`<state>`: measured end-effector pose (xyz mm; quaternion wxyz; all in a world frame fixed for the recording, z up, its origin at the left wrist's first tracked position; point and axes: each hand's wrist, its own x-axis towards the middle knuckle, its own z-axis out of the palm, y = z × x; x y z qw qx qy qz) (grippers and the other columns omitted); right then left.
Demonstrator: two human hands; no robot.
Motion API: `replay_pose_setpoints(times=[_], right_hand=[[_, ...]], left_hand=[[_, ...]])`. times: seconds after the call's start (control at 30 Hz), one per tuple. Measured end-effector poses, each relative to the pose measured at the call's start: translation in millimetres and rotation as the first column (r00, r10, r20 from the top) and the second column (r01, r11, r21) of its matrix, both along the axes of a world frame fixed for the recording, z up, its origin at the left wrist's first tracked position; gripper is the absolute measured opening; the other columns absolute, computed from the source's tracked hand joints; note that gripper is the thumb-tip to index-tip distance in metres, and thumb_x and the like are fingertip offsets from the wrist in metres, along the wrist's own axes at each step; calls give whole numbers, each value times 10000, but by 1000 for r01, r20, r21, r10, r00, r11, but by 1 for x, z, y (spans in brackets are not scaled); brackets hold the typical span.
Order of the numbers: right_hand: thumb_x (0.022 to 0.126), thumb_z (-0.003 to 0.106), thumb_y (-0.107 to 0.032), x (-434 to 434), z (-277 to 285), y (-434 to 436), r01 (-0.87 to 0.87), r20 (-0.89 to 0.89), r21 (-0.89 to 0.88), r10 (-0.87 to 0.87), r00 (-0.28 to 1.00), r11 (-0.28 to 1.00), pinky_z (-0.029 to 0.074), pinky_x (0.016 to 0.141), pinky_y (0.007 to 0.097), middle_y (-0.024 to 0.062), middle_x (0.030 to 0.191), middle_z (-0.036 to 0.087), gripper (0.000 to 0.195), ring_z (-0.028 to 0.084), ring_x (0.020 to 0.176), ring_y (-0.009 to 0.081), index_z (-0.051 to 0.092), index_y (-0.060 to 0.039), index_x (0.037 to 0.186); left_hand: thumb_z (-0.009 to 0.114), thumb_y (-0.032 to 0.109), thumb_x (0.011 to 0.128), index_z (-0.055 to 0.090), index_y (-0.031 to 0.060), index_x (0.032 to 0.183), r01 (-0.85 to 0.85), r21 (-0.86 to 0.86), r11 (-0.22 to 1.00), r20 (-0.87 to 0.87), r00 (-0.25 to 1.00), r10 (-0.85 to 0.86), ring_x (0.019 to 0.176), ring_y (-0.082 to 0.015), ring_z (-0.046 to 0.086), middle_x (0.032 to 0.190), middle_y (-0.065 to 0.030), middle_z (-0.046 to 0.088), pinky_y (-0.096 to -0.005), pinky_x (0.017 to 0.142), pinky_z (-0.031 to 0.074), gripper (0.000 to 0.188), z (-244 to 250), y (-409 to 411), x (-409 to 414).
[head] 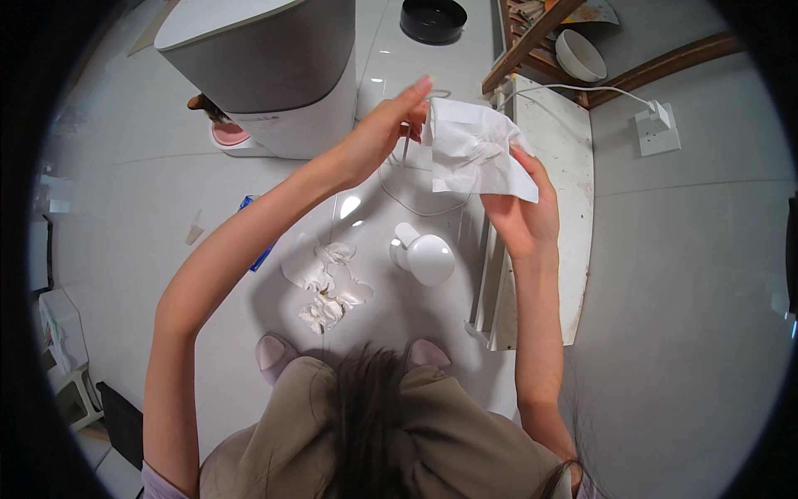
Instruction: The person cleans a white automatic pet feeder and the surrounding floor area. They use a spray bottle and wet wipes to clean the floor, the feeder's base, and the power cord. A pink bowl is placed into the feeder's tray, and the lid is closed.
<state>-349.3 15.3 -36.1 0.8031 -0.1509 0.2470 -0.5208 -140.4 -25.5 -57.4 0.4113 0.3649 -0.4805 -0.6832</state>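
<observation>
My right hand (527, 206) holds a white paper tissue (477, 150), spread out, from its lower right side. At the tissue's left edge is my left hand (399, 121), thumb raised; its fingertips are partly hidden, so whether they grip the edge or the thin cable behind is unclear. Below the hands a glossy white rounded device (430, 259) stands on the tiled floor, and a thin white cable (411, 211) loops above it. Several crumpled wet tissues (323, 310) lie on the floor to its left, by a small puddle (355, 293).
A large white and grey bin-like appliance (287, 68) stands at upper left, a black bowl (433, 22) at the top. Along the right wall runs a stained white board (552, 187) below a wooden rack (536, 37). A plug sits in a wall socket (658, 131). A blue packet (262, 257) lies beside my left forearm.
</observation>
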Motion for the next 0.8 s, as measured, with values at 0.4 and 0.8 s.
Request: replay_pose_setpoints(times=[0.4,0.8], right_hand=[[882,495,-79,6,11,-3,-6,-708,-312,-228,668,950,480,756,271,86,955,616,228,591,832,130,562,40,1066],[841,523,0,2,2,-5,42,-647,-320,-250,720,946,487,697,228,90,921,633,153,597,792,105,620,54,946]], left_hand=[[611,295,850,617,13,838,-148,-246,958,105,978,178,743,-66,430,827,23,477,-231,695,345,282,-1,2,-5],[560,195,871,632,24,890,39,-34,999,94,995,-36,593,-50,398,701,24,527,-207,567,337,187,6,5,2]])
